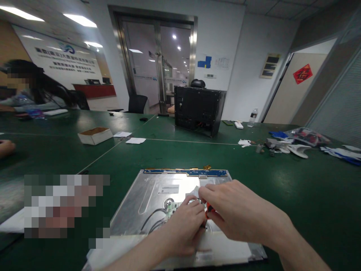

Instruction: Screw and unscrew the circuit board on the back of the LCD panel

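A flat metal display panel (132, 205) lies on the green table, with a blue circuit strip (183, 172) along its far edge. My right hand (237, 209) is closed around a screwdriver (209, 209); only part of its orange-and-black handle shows, and the tip is hidden. Against it, my left hand (184, 222) has its fingers curled low over the panel, hiding whatever they grip. Just left of those fingers, a small green circuit board (172, 207) and dark cables (153, 218) are partly visible. A white sheet-like strip (225, 246) covers the panel's near side.
A black boxy housing (197, 109) stands across the table, with an open cardboard box (95, 136) to its left. Farther right are a water bottle (253, 117) and loose parts with bags (306, 136). Another person (42, 88) sits at left; someone's hand (6, 148) shows nearer.
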Motion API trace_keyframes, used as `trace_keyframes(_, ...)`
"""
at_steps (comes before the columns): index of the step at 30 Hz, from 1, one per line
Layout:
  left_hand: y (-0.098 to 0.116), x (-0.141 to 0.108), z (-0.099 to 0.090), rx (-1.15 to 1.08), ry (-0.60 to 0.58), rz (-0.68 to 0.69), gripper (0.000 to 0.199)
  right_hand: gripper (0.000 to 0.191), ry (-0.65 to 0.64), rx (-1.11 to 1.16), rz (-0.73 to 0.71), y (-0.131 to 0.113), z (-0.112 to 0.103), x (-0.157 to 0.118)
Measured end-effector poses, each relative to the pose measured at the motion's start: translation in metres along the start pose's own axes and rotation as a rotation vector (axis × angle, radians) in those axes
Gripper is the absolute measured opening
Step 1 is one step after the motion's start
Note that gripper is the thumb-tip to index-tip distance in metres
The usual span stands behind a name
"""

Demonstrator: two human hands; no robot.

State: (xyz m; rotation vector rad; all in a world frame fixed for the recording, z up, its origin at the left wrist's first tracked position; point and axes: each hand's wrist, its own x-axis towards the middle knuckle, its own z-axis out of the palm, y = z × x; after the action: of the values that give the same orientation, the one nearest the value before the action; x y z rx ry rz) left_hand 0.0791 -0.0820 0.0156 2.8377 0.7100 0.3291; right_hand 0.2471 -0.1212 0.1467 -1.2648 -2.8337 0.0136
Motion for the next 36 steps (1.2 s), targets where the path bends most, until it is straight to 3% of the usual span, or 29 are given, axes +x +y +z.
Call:
trace_keyframes(6,0.0017,0.0003,-0.0038,-0.017,0.004,0.01,0.02,0.007,-0.011,-0.017,0.109,-0.0003,-0.0005,0.0009)
trace_keyframes(15,0.0015,-0.0013,-0.0046,-0.027,0.004,0.015,0.017,0.011,0.004,0.005,0.001,-0.0007,-0.0007,-0.0036)
trace_keyframes(22,0.003,-0.0005,-0.0055,-0.012,0.001,-0.002,0.019,0.007,-0.002,-0.016,0.085,-0.0006,-0.0019,0.0016)
trace_keyframes(29,0.0022,-0.0015,-0.0048,-0.021,0.002,0.0,0.015,0.013,-0.001,0.019,-0.02,-0.0007,-0.0024,-0.0047)
trace_keyframes(36,0.0028,-0.0005,-0.0061,-0.02,0.013,0.011,0.016,0.008,0.003,-0.025,0.089,0.0001,-0.0008,0.0025)
